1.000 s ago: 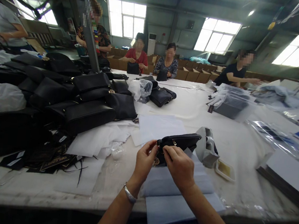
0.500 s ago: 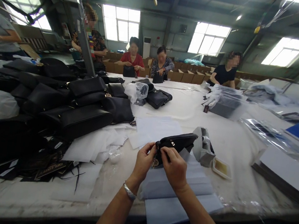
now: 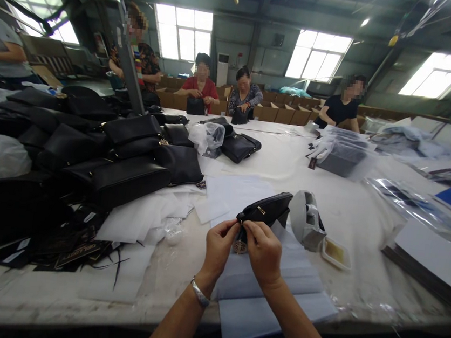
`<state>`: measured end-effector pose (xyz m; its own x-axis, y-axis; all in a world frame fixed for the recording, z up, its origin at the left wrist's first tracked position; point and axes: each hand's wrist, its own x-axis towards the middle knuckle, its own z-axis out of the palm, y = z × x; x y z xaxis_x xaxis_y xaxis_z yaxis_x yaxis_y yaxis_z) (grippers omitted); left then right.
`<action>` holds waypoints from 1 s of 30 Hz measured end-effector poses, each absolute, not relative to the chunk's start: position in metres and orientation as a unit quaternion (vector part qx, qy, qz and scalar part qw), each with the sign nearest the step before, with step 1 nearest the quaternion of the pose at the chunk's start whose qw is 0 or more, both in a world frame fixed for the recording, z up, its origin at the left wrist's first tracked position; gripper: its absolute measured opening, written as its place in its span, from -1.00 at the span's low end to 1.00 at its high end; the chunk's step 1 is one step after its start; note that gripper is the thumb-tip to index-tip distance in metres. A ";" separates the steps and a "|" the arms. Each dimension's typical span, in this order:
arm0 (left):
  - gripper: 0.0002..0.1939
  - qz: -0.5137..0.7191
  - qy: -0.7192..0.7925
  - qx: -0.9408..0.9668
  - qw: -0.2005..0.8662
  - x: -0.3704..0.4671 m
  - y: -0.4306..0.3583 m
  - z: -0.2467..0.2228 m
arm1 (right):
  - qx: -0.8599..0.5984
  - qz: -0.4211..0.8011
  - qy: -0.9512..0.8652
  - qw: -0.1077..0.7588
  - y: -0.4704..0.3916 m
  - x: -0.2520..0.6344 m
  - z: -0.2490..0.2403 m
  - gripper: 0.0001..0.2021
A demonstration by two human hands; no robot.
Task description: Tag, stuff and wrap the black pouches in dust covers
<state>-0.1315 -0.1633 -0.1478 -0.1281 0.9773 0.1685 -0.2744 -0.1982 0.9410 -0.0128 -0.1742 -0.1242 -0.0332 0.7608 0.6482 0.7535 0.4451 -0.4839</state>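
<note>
The black bag has turned a little since half a second ago, its right end drawing in toward the near side, and its gold medallion now hangs in plain view between the hands. The bag sits near the middle of the table, tilted over sheets of pale paper. The left hand pinches its near left corner, thumb and fingertips drawn together; the right hand pinches narrowly just beside it, the two sets of fingertips almost meeting, though the small part between them is too hidden to tell. Just right of the bag stands a grey dispenser, and on its near side a small white tray holds something yellowish. Farther right, clear plastic sleeves hold grey contents; at the far side, open cardboard boxes stand in rows, their insides out of sight. A crumpled clear plastic bag lies beyond the paper, near a large pile of black bags on the left. The held bag is smooth and dark, shut along the top as far as shows, with a gold zip pull on its side.
</note>
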 end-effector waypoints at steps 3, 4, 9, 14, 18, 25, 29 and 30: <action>-0.73 0.643 0.412 0.434 0.477 -0.129 -0.163 -0.151 | -0.516 -0.002 -0.729 0.450 -0.173 -0.013 -0.127 -0.72; -0.73 0.645 0.416 0.434 0.472 -0.128 -0.163 -0.152 | -0.514 -0.002 -0.731 0.449 -0.173 -0.013 -0.127 -0.72; -0.73 0.647 0.431 0.445 0.445 -0.128 -0.164 -0.151 | -0.533 -0.005 -0.734 0.422 -0.175 -0.013 -0.122 -0.73; -0.77 0.654 0.451 0.454 0.404 -0.145 -0.170 -0.136 | -0.588 -0.009 -0.728 0.352 -0.188 -0.006 -0.112 -0.76; -0.80 0.653 0.463 0.466 0.377 -0.157 -0.179 -0.122 | -0.578 -0.055 -0.743 0.332 -0.198 0.002 -0.104 -0.81; -0.84 0.643 0.468 0.506 0.334 -0.152 -0.193 -0.105 | -0.499 0.005 -0.765 0.407 -0.191 -0.004 -0.092 -0.77; -0.88 0.633 0.455 0.536 0.324 -0.150 -0.197 -0.096 | -0.452 0.142 -0.753 0.457 -0.179 -0.008 -0.088 -0.84; -0.88 0.633 0.451 0.536 0.328 -0.149 -0.197 -0.095 | -0.440 0.171 -0.747 0.468 -0.177 -0.008 -0.086 -0.86</action>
